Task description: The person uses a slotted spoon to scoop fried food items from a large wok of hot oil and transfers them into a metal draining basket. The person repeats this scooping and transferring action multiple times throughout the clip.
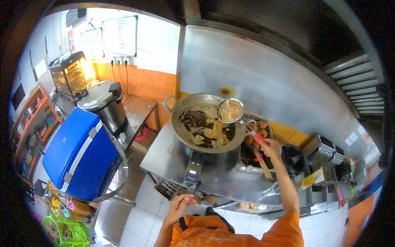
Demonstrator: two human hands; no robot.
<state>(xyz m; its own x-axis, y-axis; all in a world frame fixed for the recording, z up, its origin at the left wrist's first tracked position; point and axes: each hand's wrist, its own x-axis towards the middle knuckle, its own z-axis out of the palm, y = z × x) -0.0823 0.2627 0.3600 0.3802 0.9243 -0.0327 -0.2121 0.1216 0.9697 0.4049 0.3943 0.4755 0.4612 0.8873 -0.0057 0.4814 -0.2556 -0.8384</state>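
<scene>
My right hand grips the red handle of a round wire-mesh strainer. The strainer is over the right back part of a large metal wok and holds a pale golden fried mass. In the wok, more pale batter-like pieces float in dark oil. Close by on the right, browned fried pieces lie in a round basket or strainer, with a wooden handle below them. My left hand is near my body, in front of the stove's edge, its fingers loosely curled, with nothing seen in it.
A blue insulated box with grey straps stands at left, beside a large lidded metal pot and a lit glass display warmer. A green plastic basket is at bottom left. Metal containers and a dark pan are at right.
</scene>
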